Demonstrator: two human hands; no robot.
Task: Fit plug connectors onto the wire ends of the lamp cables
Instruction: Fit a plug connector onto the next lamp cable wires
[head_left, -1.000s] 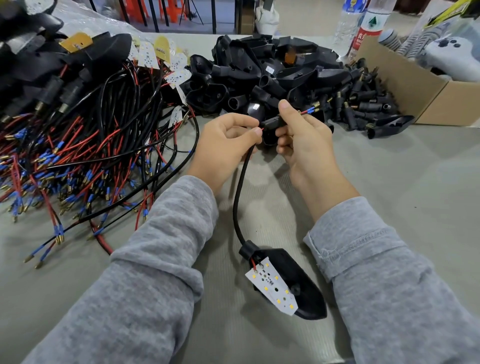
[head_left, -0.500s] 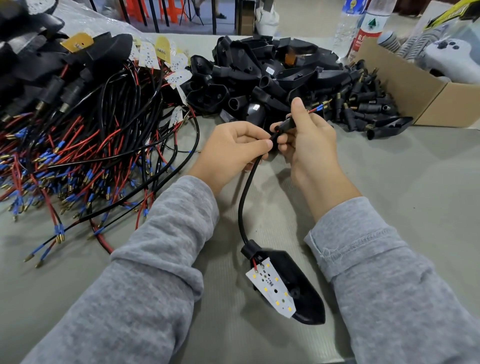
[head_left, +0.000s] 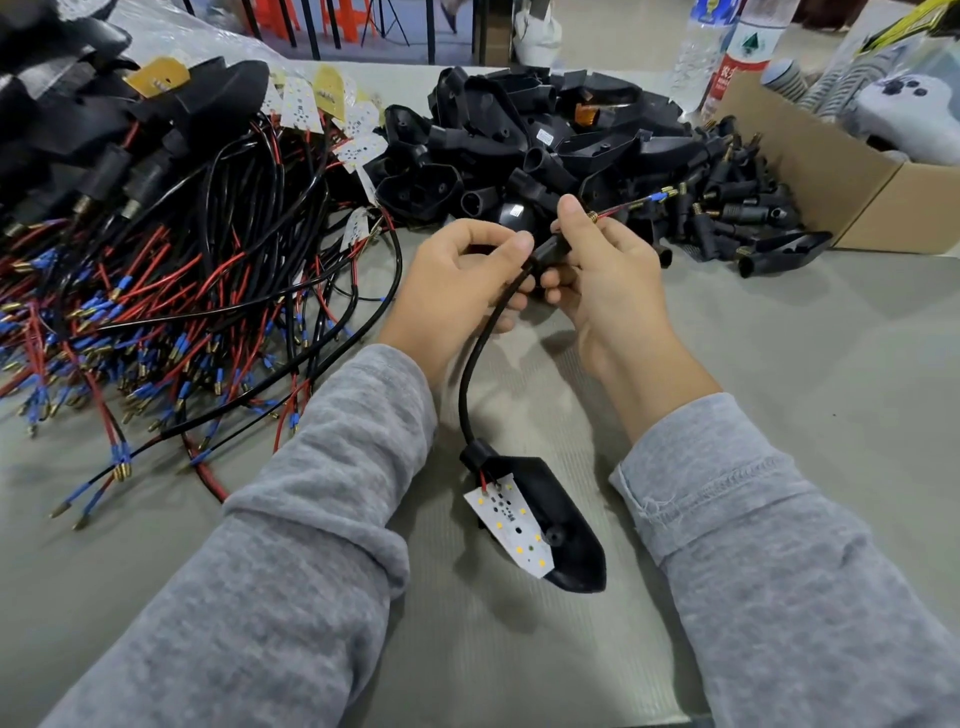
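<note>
A black lamp cable (head_left: 475, 358) curves up from a black lamp head (head_left: 553, 525) with a white LED board (head_left: 511, 525) lying on the table. My left hand (head_left: 457, 280) pinches the cable just below a black plug connector (head_left: 553, 252). My right hand (head_left: 608, 275) grips that connector, which sits on the cable end. Red and black wires with a blue sleeve and brass tips (head_left: 644, 200) stick out past my right thumb.
A tangle of lamp cables with red, black and blue wire ends (head_left: 156, 312) fills the left. Black housings (head_left: 519, 145) and loose plug connectors (head_left: 727, 208) are piled behind my hands. A cardboard box (head_left: 841, 171) and water bottles (head_left: 727, 57) stand at the back right.
The plug connector has slid further along the cable, so more of the wire ends stick out beyond my right thumb. Both hands stay on the cable end.
</note>
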